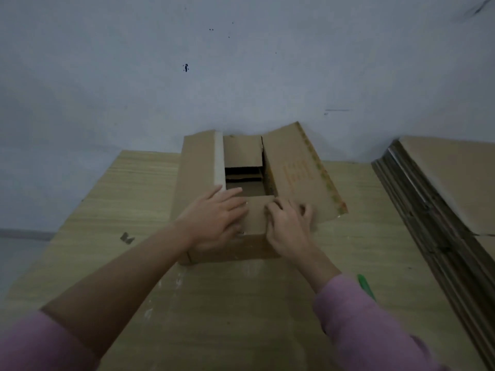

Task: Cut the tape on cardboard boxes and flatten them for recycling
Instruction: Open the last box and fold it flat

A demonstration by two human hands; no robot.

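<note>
The cardboard box (230, 247) sits in the middle of the wooden tabletop (128, 188), its far end against the pale wall (241, 62). Its top is open: the left flap (197, 167) stands tilted up, the right flap (300, 172) is folded outward with a strip of tape (320, 167) along its edge, and the far flap (242, 151) dips inward. Your left hand (214, 223) lies on the near left corner, its fingers (230, 195) straight and released, pressing flat across the near flap (257, 218). Your right hand (290, 223) rests at the near right corner, its fingers (278, 206) curled onto the cardboard where the near flap meets the right flap; you cannot tell whether they pinch it. A green object (365, 286) lies on the tabletop just beside your right sleeve (375, 330). A stack of flattened cardboard (442, 199) lies well apart on the right.
</note>
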